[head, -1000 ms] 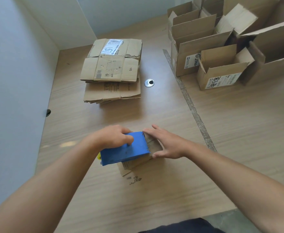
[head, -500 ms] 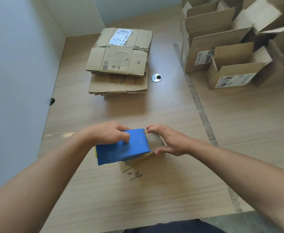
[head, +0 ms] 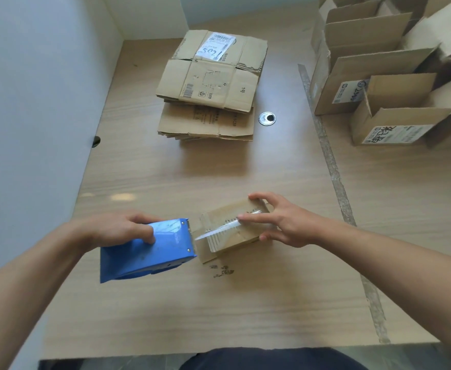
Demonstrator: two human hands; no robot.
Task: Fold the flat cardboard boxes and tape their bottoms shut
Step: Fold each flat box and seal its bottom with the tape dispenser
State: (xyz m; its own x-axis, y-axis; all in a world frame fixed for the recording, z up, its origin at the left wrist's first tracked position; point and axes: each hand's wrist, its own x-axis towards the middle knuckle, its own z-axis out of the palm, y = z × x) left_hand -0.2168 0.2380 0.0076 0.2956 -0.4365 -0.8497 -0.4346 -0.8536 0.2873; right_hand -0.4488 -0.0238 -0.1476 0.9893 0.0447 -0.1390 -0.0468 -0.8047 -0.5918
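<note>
A small cardboard box point(head: 227, 236) lies bottom-up on the wooden table point(head: 245, 303) in front of me. My left hand point(head: 123, 229) grips a blue tape dispenser point(head: 149, 249) just left of the box. A strip of clear tape point(head: 219, 229) runs from the dispenser's blade across the box's bottom. My right hand point(head: 280, 222) lies over the right side of the box, its index finger pressing the tape down and its other fingers spread along the box's edges.
A stack of flat cardboard boxes point(head: 211, 86) sits at the far middle of the table. Several folded open boxes point(head: 389, 84) stand at the far right. A metal cable grommet point(head: 267, 118) lies between them. A white wall point(head: 32, 102) borders the left.
My left hand has pulled the dispenser leftward off the box, drawing tape across its bottom. My right hand has opened from a curled grip and now presses the tape.
</note>
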